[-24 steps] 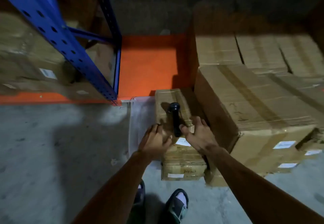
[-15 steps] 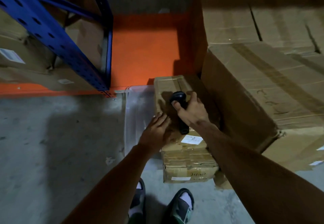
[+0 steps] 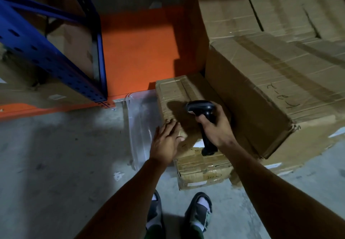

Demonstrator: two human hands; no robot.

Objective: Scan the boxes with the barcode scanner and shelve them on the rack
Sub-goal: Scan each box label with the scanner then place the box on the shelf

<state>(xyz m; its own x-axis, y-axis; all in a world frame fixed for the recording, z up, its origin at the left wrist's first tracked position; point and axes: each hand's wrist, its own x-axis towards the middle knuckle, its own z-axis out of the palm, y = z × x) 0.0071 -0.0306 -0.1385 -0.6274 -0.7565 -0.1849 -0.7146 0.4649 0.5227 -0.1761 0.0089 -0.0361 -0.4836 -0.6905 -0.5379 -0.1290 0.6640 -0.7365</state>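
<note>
Box (image 3: 179, 96) is on the floor (image 3: 56, 164) by the orange shelf's (image 3: 138, 48) front edge. Right hand (image 3: 217, 126) grips the scanner (image 3: 203, 119); left hand (image 3: 165, 141) lies flat on the box. Looks stiff, probably heavyish, so lift under both ends.

The pistol-shaped plastic barcode scanner (image 3: 202, 114) was black. The small taped cardboard box (image 3: 179, 96) beneath it was tan-brown, with a paler tape band along its top. The large cardboard box (image 3: 270, 81) was the same tan, crossed by a darker brown band and dark handwritten marks. The perforated steel rack upright (image 3: 46, 59) was blue with rows of dark holes. The rack shelf panel (image 3: 138, 52) was orange. The concrete floor (image 3: 56, 164) was mottled grey.
</note>
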